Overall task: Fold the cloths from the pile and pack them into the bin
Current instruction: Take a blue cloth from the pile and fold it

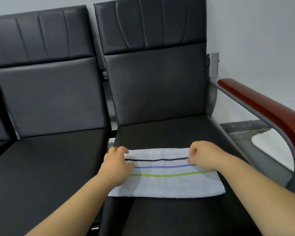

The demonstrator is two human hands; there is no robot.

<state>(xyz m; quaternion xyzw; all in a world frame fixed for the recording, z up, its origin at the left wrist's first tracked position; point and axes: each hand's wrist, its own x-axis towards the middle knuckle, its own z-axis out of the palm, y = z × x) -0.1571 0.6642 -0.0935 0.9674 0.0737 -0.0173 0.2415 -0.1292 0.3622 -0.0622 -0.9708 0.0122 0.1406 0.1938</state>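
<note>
Striped cloth (167,183) flat on the right-hand chair seat (160,133), both hands at its far edge.
Near edge lies free. Left hand (117,165) and right hand (203,155) each pinch a far corner, fingers curled. Likely soft, light and limp; corners are the best hold. No bin in view.

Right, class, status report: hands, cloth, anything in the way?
Left hand, right hand pinch far corners of striped cloth. Flat on chair seat. No bin in view, nothing blocking.
</note>
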